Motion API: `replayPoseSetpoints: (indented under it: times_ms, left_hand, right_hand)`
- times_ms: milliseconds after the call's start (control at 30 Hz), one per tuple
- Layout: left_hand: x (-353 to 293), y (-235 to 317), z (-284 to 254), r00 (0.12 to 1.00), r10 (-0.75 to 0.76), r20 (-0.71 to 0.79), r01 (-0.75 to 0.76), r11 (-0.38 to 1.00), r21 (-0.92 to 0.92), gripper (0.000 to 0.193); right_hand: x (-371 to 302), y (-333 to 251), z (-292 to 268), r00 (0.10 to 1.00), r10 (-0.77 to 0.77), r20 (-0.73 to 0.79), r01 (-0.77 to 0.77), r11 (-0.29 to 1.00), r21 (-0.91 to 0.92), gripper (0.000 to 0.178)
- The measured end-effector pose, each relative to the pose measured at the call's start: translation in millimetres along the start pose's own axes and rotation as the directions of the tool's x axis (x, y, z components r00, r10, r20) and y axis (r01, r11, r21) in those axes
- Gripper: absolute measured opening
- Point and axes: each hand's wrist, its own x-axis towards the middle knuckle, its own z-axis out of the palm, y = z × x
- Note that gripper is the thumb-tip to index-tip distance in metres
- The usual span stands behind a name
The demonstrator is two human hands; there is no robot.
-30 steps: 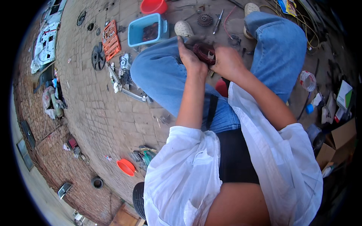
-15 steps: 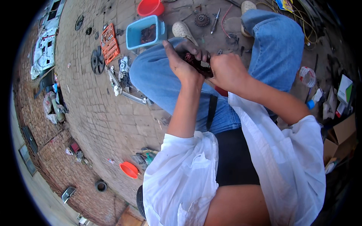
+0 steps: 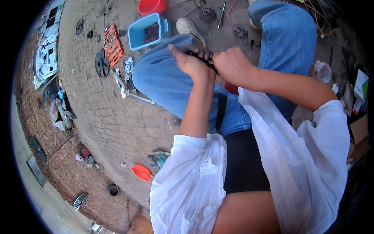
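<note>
Above my lap, my left hand (image 3: pixel 191 64) is wrapped around a dark part with reddish wire windings (image 3: pixel 210 64), its thumb raised to one side. Most of that part is hidden behind the fingers. My right hand (image 3: pixel 233 65) is clenched against the part's right side, knuckles up; what its fingers pinch there cannot be made out. Below the hands are my jeans-covered legs (image 3: pixel 163 78). Just past my left knee stands a light blue plastic basin (image 3: pixel 134 38) with dark reddish-brown pieces (image 3: pixel 152 32) in it.
An orange socket-set case (image 3: pixel 113 48), a black fan (image 3: pixel 102 64) and metal parts (image 3: pixel 127 70) lie left on the brick paving. Beyond my feet are a red basin (image 3: pixel 152 6), a round finned rotor (image 3: pixel 207 14) and a screwdriver (image 3: pixel 221 15). A clear plastic bottle (image 3: pixel 322 71) lies right.
The held part has been tipped, so less of its reddish winding shows. My right fist has turned slightly beside it. The whole view has shifted a little.
</note>
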Motion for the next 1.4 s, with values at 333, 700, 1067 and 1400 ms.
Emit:
replayPoseSetpoints:
  times_ms: [333, 700, 1067, 1400]
  left_hand:
    - [46.0, -12.0, -12.9, 0.967, -0.212, 0.14, 0.233, 0.959, -0.16, 0.058]
    - [18.2, 19.7, 21.5, 0.967, -0.039, 0.251, 0.048, 0.998, -0.033, 0.06]
    - [-5.7, 39.4, 34.7, 0.903, 0.188, 0.385, -0.239, 0.967, 0.087, 0.062]
    - [-15.8, 54.9, 38.0, 0.827, 0.138, 0.545, -0.228, 0.968, 0.102, 0.07]
  right_hand:
    - [23.5, 21.9, 3.7, 0.983, 0.18, 0.046, -0.186, 0.945, 0.269, 0.021]
    - [15.9, 12.9, -23.5, 0.99, 0.136, -0.034, -0.108, 0.898, 0.427, 0.037]
    - [15.9, 9.9, -29.0, 0.981, 0.022, -0.192, 0.094, 0.814, 0.574, 0.047]
    - [17.1, 5.3, -40.8, 0.999, 0.04, -0.017, -0.013, 0.658, 0.753, 0.035]
